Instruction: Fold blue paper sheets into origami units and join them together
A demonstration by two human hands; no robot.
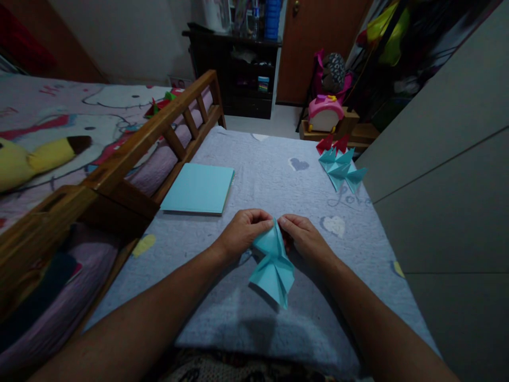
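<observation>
A partly folded sheet of turquoise origami paper is held just above the bed, its creased lower end fanned out towards me. My left hand pinches the upper left edge between thumb and fingers. On the other side, my right hand grips the paper near its top point, thumb and forefinger close together. Both thumbs nearly meet at that tip. Some right fingertips are hidden behind the paper. Left of the hands lies a stack of square turquoise paper.
Folded turquoise paper figures and red ones stand at the far right corner of the blue bedsheet. A wooden rail runs along the left, with another bed beyond. A pale cabinet borders the right side.
</observation>
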